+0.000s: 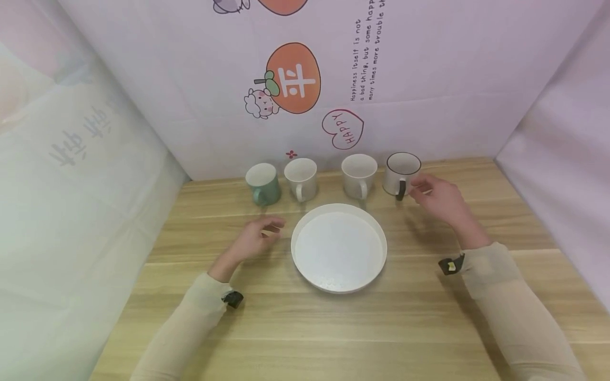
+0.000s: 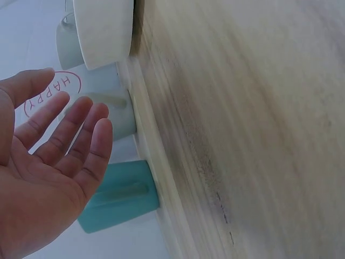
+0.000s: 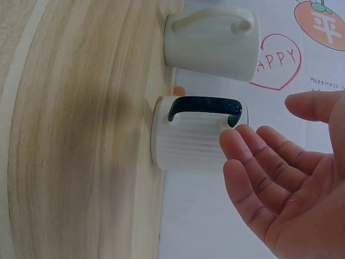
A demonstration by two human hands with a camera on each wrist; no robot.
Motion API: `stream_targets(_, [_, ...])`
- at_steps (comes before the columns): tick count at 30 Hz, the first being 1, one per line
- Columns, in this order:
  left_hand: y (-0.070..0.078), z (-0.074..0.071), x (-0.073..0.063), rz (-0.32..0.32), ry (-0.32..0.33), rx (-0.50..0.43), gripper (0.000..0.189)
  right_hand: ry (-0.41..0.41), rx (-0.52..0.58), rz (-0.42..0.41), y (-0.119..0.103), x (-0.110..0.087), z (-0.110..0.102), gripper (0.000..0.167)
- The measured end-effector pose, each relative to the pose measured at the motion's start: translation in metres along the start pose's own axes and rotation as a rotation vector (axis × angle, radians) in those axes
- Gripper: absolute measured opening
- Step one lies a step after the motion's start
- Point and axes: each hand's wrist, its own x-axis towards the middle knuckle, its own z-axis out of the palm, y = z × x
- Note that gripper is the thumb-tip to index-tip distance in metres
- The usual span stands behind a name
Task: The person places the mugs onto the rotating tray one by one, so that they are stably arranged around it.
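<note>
My right hand [image 1: 439,200] is beside the white mug with a black rim and black handle [image 1: 402,174], at the right end of a row of mugs. In the right wrist view its fingers [image 3: 259,162] are loosely bent and hold nothing; whether they touch the mug I cannot tell. My left hand [image 1: 256,237] hovers left of a round white tray [image 1: 338,248], in front of the green mug [image 1: 265,185]. Its relaxed fingers [image 2: 70,135] grip nothing. Two plain white mugs, one left [image 1: 301,180] and one right [image 1: 359,177], stand between the green and black-rimmed ones.
All the mugs stand at the back of the wooden table [image 1: 305,338], with handles toward me. Behind them hangs a white printed cloth [image 1: 214,106]. More white cloth [image 1: 95,185] encloses the left side, and another sheet [image 1: 567,143] the right.
</note>
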Motion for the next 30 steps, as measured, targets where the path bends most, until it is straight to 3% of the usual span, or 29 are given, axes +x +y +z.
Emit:
stream_targets(7, [0.003, 0.004, 0.001, -0.047, -0.013, -0.039, 0.036, -0.001, 0.034, 0.030, 0.000, 0.000, 0.000, 0.046])
stream_targets(18, [0.001, 0.008, 0.001, -0.010, -0.025, -0.031, 0.036, 0.018, 0.049, 0.020, 0.002, 0.001, 0.003, 0.042])
stream_targets(30, [-0.001, 0.012, 0.002, -0.024, -0.056, -0.050, 0.040, -0.010, 0.068, 0.028, 0.002, 0.002, 0.005, 0.040])
